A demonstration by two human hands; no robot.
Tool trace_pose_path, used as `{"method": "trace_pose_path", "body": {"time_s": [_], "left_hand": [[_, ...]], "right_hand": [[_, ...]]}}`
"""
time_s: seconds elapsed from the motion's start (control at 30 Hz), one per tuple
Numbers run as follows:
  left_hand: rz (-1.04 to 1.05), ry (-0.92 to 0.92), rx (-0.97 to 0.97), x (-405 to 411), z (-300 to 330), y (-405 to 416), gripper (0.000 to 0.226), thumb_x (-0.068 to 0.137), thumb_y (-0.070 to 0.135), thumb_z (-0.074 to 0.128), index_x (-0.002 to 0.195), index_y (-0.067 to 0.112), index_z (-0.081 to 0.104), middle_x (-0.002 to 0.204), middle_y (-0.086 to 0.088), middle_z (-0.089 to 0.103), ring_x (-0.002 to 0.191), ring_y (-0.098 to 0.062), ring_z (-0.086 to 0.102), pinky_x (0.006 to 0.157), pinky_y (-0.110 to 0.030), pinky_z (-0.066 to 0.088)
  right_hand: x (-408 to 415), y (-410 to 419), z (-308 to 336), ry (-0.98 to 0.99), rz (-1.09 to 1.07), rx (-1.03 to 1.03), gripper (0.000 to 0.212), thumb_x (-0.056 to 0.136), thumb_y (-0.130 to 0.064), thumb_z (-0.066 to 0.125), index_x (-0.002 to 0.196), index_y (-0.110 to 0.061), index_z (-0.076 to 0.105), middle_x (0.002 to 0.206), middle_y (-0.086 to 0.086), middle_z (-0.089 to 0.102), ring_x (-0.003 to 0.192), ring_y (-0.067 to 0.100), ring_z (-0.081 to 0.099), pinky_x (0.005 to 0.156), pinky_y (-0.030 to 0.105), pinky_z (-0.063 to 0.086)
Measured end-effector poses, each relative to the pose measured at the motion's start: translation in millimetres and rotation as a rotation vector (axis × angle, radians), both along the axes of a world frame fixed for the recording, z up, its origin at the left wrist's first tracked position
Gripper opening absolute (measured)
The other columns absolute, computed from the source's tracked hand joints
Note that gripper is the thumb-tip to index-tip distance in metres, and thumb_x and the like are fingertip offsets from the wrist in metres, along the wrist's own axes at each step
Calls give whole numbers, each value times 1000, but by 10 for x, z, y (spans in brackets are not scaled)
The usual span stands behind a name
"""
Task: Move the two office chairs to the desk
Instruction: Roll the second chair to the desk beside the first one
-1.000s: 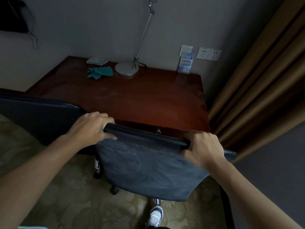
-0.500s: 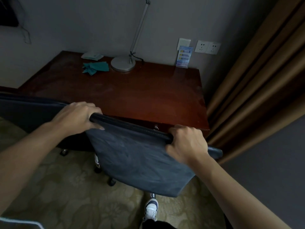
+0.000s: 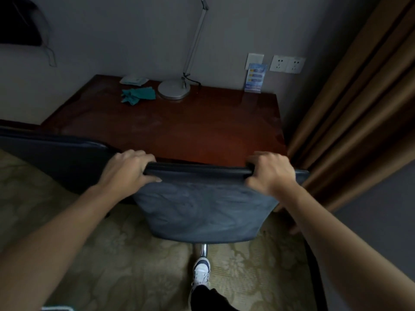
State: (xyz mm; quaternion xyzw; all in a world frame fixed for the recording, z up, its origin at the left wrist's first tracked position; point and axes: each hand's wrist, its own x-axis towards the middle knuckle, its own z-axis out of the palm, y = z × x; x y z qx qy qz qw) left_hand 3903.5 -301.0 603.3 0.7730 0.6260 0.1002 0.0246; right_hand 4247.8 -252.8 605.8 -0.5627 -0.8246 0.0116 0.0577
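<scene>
Left hand (image 3: 125, 171) and right hand (image 3: 270, 172) grip the top edge of the near chair (image 3: 202, 207), its back at the desk (image 3: 179, 129) front edge. The second chair (image 3: 56, 156) stands just left, also at the desk; task apparently near completion.

Both forearms are bare, the left hand (image 3: 128, 169) and right hand (image 3: 270, 173) ungloved. One foot wears a white sneaker (image 3: 201, 271) with dark panels, under a black trouser leg (image 3: 208, 299)
</scene>
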Motion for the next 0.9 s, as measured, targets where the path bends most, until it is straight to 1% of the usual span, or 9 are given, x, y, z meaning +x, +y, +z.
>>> {"method": "trace_pose_path", "body": {"time_s": [0.07,0.17,0.3,0.4,0.5,0.6,0.7,0.83,0.9], "left_hand": [[0,13,5,94,-6,102,35,72,50,77,90,21,68,83,0,63,79,-24,57,68,-39,47],[29,2,-25,40,23,222,34,71,50,77,90,23,67,84,1,62,81,-24,57,71,-42,48],[22,3,-4,-54,-7,252,32,71,50,77,87,25,66,82,4,61,79,-21,56,70,-40,47],[44,-7,-4,-77,-11,240,33,71,50,77,87,23,66,83,2,61,80,-23,56,71,-41,46],[73,-18,-7,-46,-7,214,34,71,49,77,88,22,65,84,1,61,83,-25,57,74,-42,46],[94,-16,10,4,-38,163,36,70,51,77,89,23,64,84,2,58,84,-25,56,76,-40,43],[132,-4,-6,0,-63,88,39,70,53,76,93,24,64,89,1,61,88,-25,55,80,-41,43],[151,-15,-18,10,-96,-28,37,70,52,76,93,26,63,90,2,61,88,-23,54,82,-43,42],[170,-9,-21,13,-95,-75,37,69,53,76,93,27,65,88,3,61,87,-22,54,81,-41,41]], "right_hand": [[69,137,21,14,-23,-27,20,58,-46,52,67,-28,48,79,-6,59,78,28,60,59,31,34],[-9,216,44,3,-13,-74,20,58,-44,50,66,-26,49,75,-6,58,72,26,58,56,31,33],[-37,221,-31,19,31,-6,18,57,-43,51,61,-28,43,69,-7,52,67,24,55,52,30,31],[-85,213,-16,10,49,-41,18,59,-43,53,63,-27,46,69,-7,52,66,24,54,52,31,33],[-57,240,11,-4,67,-77,19,60,-42,56,64,-28,44,72,-8,53,70,26,56,57,33,37],[-8,220,-3,-15,60,-76,20,60,-45,56,63,-30,43,73,-9,52,73,24,57,57,32,36],[-26,140,-28,-6,52,-46,21,58,-45,55,67,-28,48,74,-10,54,75,23,56,56,31,31],[-19,24,-73,-14,58,-47,24,59,-46,53,73,-27,52,77,-9,57,81,24,57,59,32,33],[-40,-19,-89,-28,56,-56,29,61,-46,53,84,-28,58,86,-7,62,89,25,59,62,32,35]]}}
